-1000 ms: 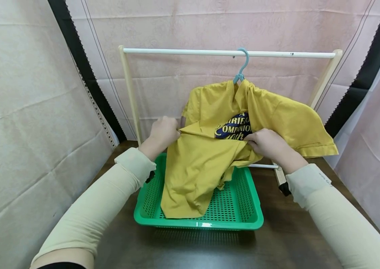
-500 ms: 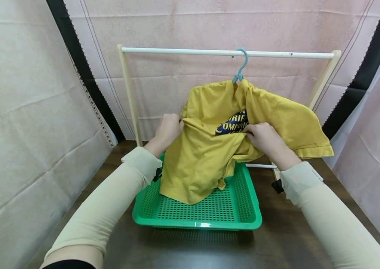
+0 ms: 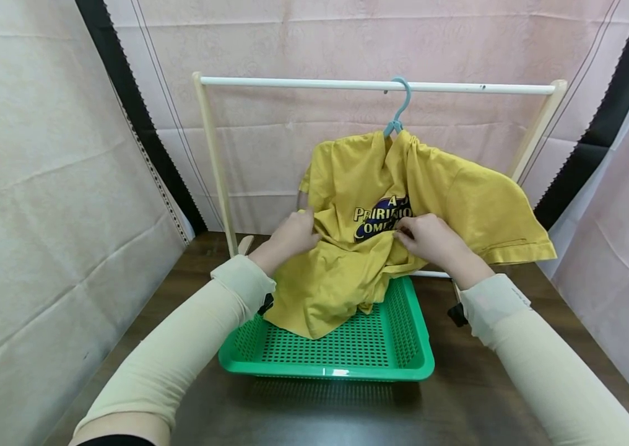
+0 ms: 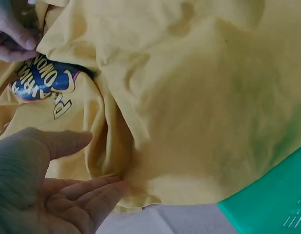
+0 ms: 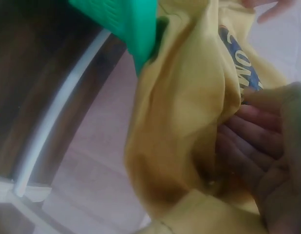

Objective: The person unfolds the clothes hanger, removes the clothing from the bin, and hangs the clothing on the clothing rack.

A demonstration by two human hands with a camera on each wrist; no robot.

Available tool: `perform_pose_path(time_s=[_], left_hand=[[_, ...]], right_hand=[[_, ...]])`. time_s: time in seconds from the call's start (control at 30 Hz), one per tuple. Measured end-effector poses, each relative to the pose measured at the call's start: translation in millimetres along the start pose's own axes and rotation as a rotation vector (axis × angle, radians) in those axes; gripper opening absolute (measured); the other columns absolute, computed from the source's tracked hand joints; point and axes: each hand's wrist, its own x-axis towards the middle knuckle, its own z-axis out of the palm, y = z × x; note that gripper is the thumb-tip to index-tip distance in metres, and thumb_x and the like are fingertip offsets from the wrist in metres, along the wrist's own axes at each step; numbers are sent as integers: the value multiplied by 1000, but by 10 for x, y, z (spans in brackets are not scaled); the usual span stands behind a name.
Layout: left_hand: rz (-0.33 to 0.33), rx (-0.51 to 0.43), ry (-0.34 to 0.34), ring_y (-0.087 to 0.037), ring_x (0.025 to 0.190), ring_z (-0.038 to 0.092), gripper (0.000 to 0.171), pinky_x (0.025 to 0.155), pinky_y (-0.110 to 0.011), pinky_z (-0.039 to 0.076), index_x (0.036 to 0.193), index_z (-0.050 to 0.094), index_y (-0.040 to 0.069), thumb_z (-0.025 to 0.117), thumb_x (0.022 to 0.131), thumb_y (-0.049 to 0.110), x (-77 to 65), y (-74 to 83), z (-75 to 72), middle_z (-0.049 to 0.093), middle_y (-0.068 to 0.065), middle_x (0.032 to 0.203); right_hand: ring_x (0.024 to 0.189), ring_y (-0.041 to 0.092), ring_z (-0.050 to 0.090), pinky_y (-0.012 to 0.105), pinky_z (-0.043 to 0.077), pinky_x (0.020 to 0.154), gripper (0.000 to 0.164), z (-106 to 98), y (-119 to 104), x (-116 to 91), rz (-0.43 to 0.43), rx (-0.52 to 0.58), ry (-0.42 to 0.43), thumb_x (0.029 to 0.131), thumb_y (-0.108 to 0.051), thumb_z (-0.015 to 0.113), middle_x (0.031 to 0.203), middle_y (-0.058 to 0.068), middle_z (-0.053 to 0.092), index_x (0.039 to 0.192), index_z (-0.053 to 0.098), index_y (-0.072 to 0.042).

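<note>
A yellow T-shirt (image 3: 459,198) with a dark blue print hangs bunched on a light blue hanger (image 3: 404,102). My right hand (image 3: 436,240) pinches a fold of its front between thumb and fingers, just below the print. At the shirt's left side is my left hand (image 3: 293,236). In the left wrist view the left thumb (image 4: 70,143) stands apart from the fingers, whose tips touch the cloth with nothing gripped between them. The hem drapes down into a green basket (image 3: 325,372). In the right wrist view, the pinched fold lies partly behind the fingers.
The hanger hooks over the white rail (image 3: 292,82) of a rack with cream side posts (image 3: 216,167). The basket stands on a dark wooden table (image 3: 314,415) in front of the rack. Pale cloth walls (image 3: 41,186) enclose the sides and back.
The shirt's lower part has been gathered upward, its hem rising in the basket. The left hand has let go of the cloth and shifted right and down. The right hand keeps its pinch.
</note>
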Motion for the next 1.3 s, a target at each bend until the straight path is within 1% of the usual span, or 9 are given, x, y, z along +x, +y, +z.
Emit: perform_pose_path(time_s=[0.1,0.17,0.33,0.43,0.53,0.63,0.87,1.1,1.3], left_hand=[[12,24,-87,-14,47,49,90,49,-30,42,159,5,-1,63,100,33,-14,14,91,62,-5,69],[29,30,-147,-14,45,43,95,47,-29,38,159,-3,0,63,100,33,-34,17,164,61,-6,64],[84,65,-191,-21,82,64,86,69,-36,51,159,11,-2,61,100,37,-93,21,352,71,-16,108],[127,117,-180,-25,97,66,66,79,-41,53,148,39,-1,61,100,38,-106,30,439,66,-16,119],[163,163,-156,-24,87,65,38,73,-41,53,123,60,7,63,100,36,-108,48,489,67,-9,101],[185,209,-104,-21,85,64,20,71,-39,53,104,67,14,66,99,34,-101,61,503,66,-5,97],[218,243,-46,-15,77,64,13,71,-33,53,94,77,22,70,97,32,-85,63,492,73,1,93],[263,229,8,-14,71,61,15,69,-31,53,94,82,23,69,98,30,-66,29,487,74,4,88],[257,227,29,-15,68,60,16,66,-30,51,89,80,23,67,98,29,-85,6,428,71,2,83]], right_hand=[[52,15,53,38,47,55,17,68,-5,-16,-12,-4,-23,97,-20,68,65,3,60,95,69,-3],[51,15,52,38,47,54,22,119,-12,-33,-11,-7,-57,97,-24,69,61,1,55,92,67,-3],[49,14,51,36,46,51,34,245,-55,-86,6,-9,-174,96,-38,70,57,0,50,90,64,-5],[50,14,50,34,42,48,39,309,-90,-106,12,-16,-224,94,-46,70,59,-2,48,88,62,-8],[51,15,48,33,36,47,42,359,-118,-117,28,-28,-259,92,-52,69,60,-2,44,82,55,-14],[53,16,48,33,35,47,43,389,-136,-120,36,-43,-272,91,-54,70,62,-2,44,78,52,-17],[54,14,51,33,39,47,34,371,-166,-106,30,-72,-299,91,-45,74,63,-3,49,80,56,-18],[59,15,59,35,49,51,15,373,-161,-80,-11,-64,-236,89,-25,79,66,-5,59,82,68,-17],[57,14,59,34,49,50,14,399,-127,-67,-14,-79,-201,90,-23,78,67,-4,61,82,68,-18]])
